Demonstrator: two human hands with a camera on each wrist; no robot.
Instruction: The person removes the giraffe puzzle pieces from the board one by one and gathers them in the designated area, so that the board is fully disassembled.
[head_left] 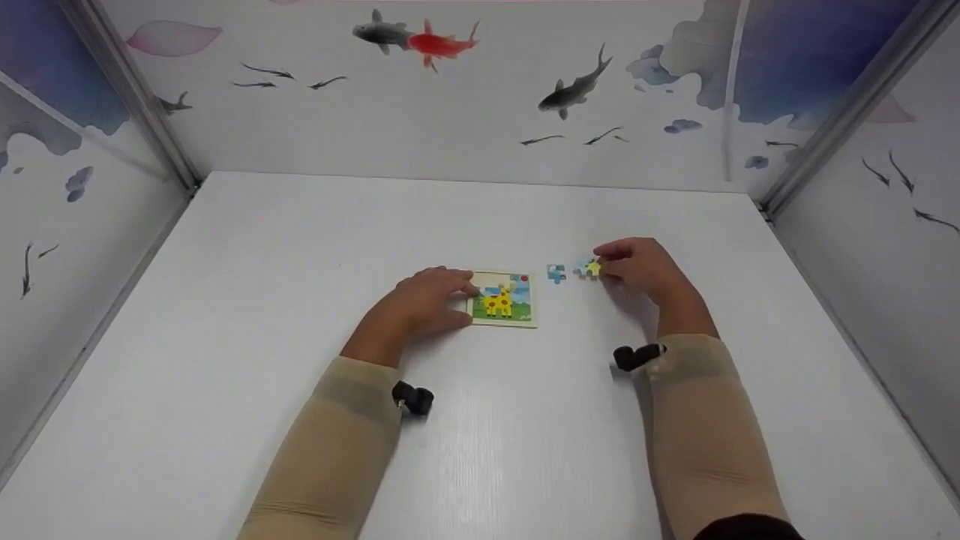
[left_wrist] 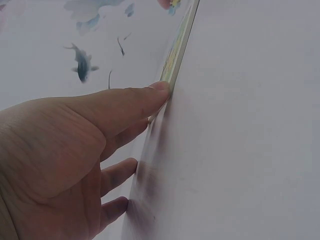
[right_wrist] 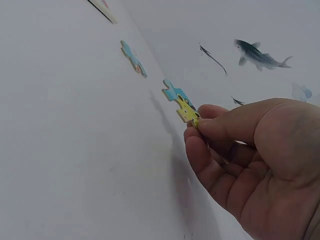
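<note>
Left hand (head_left: 431, 301) spread against the giraffe puzzle's (head_left: 499, 301) left edge on the desk (head_left: 517, 420); right hand (head_left: 643, 268) pinching a blue-and-yellow piece (right_wrist: 176, 95), just right of a loose piece (head_left: 556, 274). The pinched one looks light, thin and stiff — best taken by its rim. Fingertips hide one end — I cannot tell whether it is two joined.

From here, the worktop (head_left: 517, 435) looks smooth with a soft sheen; the puzzle frame (head_left: 534, 301) seems bare wood, the puzzle pieces (right_wrist: 133, 59) smooth-faced, the sleeves (head_left: 337, 442) matt cloth, the corner post (head_left: 133, 90) dull metal.
</note>
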